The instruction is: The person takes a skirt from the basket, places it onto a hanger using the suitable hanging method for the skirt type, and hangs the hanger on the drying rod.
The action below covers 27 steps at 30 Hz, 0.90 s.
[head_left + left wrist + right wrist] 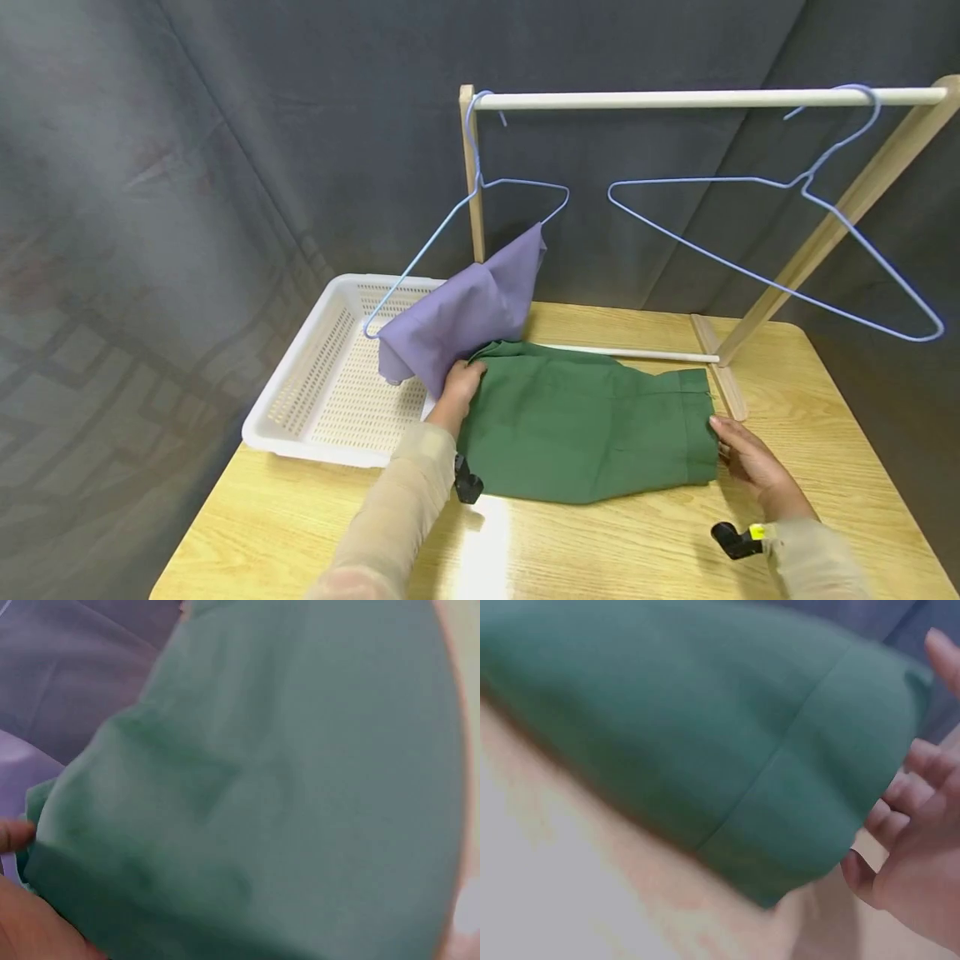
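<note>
A folded green cloth garment [577,433] with a stitched hem at its right end lies across the table. My left hand [462,383] pinches its upper left corner; in the left wrist view, part of that hand [30,922] shows at the garment's bunched edge. At the right hem is my right hand [753,467]. The right wrist view shows its thumb [943,656] raised apart and its loosely bent fingers [911,791] right at the hem. Beside my left hand, a purple cloth [468,312] drapes over a blue hanger [420,254].
A white perforated basket [300,367] stands at the left, partly under the purple cloth. Behind the garment rises a rack with a white rod [675,100] and wooden posts [832,225]. Another blue hanger [720,258], bare, hangs at the right. Dark curtain [225,167] backs the table.
</note>
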Each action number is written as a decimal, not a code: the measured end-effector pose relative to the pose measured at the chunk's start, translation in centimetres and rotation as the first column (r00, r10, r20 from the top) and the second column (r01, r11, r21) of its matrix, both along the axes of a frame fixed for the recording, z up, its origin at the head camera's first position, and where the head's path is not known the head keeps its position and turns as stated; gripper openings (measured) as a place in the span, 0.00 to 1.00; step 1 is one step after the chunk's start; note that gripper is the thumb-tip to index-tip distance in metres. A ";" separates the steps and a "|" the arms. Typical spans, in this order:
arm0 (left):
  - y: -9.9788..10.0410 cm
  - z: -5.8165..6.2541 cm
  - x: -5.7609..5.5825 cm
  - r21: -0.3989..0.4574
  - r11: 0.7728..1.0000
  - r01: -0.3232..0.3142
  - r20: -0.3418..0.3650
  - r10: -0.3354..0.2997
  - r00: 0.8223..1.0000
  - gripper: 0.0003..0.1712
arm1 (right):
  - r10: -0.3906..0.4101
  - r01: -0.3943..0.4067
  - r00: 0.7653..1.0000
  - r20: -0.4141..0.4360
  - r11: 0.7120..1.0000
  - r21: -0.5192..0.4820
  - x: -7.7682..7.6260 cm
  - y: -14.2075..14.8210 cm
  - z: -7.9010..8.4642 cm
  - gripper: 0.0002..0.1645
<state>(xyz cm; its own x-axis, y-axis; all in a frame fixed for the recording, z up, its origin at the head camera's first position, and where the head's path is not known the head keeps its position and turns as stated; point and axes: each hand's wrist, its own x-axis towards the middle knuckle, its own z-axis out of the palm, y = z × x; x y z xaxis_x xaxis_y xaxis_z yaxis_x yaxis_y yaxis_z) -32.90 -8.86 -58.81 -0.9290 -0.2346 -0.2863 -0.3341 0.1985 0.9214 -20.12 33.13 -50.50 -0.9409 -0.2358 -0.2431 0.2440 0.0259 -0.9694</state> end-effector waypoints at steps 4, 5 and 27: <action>1.4 9.6 7.0 -0.088 0.988 0.125 0.100 -0.116 0.988 0.36 | 0.062 -0.060 0.998 -0.003 0.974 0.218 0.6 -0.6 -0.3 0.33; 1.5 9.7 7.3 -0.115 0.980 0.161 0.130 -0.146 0.981 0.37 | 0.067 -0.062 0.998 -0.011 0.960 0.273 0.7 -0.8 -0.3 0.38; -2.0 -3.8 5.5 -0.701 0.651 0.292 -0.032 -0.438 0.899 0.24 | 0.024 -0.044 0.998 0.058 0.920 0.388 3.4 -1.9 0.1 0.15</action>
